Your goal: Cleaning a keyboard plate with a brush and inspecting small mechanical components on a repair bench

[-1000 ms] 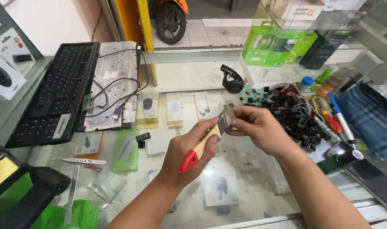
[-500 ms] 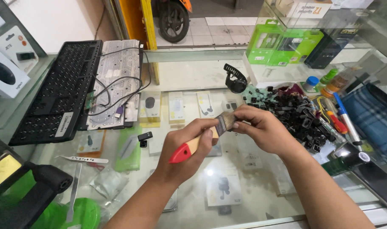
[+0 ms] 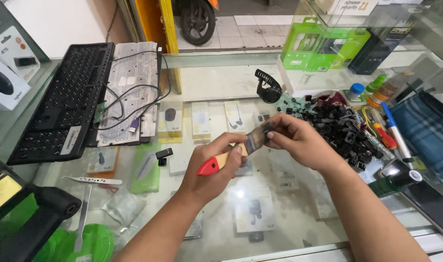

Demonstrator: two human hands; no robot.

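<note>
At the centre of the frame the left hand is closed around a small brush with a pale wooden handle and a red tip, its dark bristles pointing up and to the right. The right hand meets it there, fingers pinched narrow on a small dark keycap held against the bristles. Both hands hover above the glass counter. Just right of the right hand lies a heap of black keycaps. In the upper left of the frame sit a stripped black keyboard frame and, beside it, its grey backing plate with a cable across it. Tweezers lie at lower left.
</note>
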